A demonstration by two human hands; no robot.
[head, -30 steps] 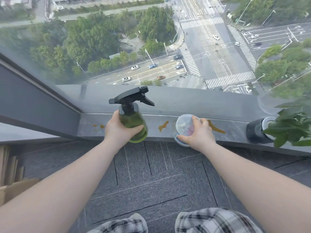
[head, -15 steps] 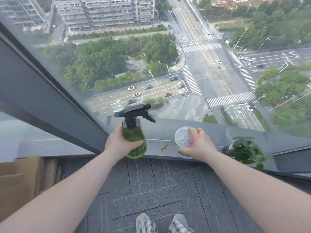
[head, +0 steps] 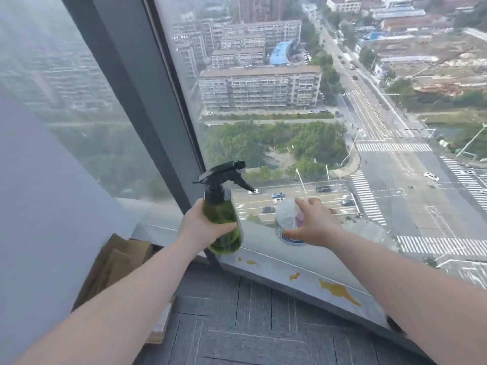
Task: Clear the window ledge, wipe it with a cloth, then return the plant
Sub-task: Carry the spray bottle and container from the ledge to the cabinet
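My left hand [head: 203, 227] grips a green spray bottle [head: 224, 227] with a black trigger head, held up above the left part of the grey window ledge [head: 266, 259]. My right hand [head: 313, 225] holds a clear plastic container [head: 287, 222] with a blue-and-white base, lifted above the ledge. Yellow-brown stains [head: 337, 289] mark the ledge surface below my right arm. The plant is out of view.
Tall window glass [head: 290, 114] rises behind the ledge, split by a dark slanted frame post [head: 147, 106]. Flattened cardboard [head: 116, 262] leans against the wall at the lower left. Grey carpet tiles [head: 250, 325] cover the floor below.
Both hands have lifted the bottle and the container off the ledge. The view has swung up and left, and the plant has left the frame.
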